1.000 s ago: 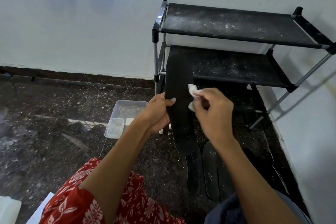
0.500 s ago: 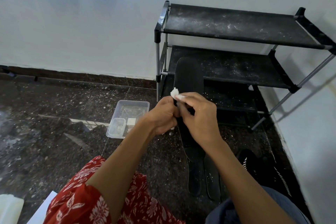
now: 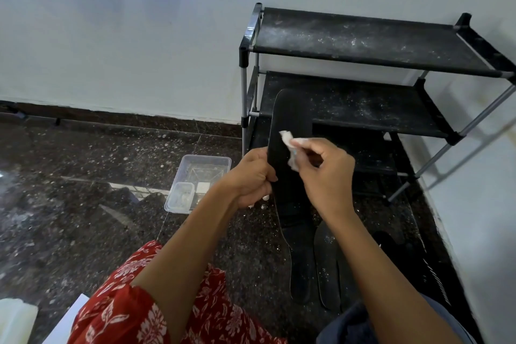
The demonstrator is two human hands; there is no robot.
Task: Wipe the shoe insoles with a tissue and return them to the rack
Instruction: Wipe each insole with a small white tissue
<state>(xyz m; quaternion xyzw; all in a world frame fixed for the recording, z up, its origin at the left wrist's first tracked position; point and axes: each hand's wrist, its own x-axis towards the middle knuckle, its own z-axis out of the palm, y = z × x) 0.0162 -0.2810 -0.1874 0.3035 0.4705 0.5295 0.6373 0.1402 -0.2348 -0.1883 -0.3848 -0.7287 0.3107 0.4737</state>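
Insole (image 3: pixel 290 126) underside hidden behind fingers (image 3: pixel 307 153)

No text, label, brand or number can be read anywhere. The white streaks on the dark shoe (image 3: pixel 435 279) at lower right may be a pattern, too blurred to tell.

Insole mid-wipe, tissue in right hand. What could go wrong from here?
1. The rack shelves look dusty, so a cleaned insole may pick up dirt again once returned.
2. The left hand grips only one edge; wiping pressure might bend or slip the insole.
3. The tissue in the right hand is small and crumpled, and may smear rather than lift dust.
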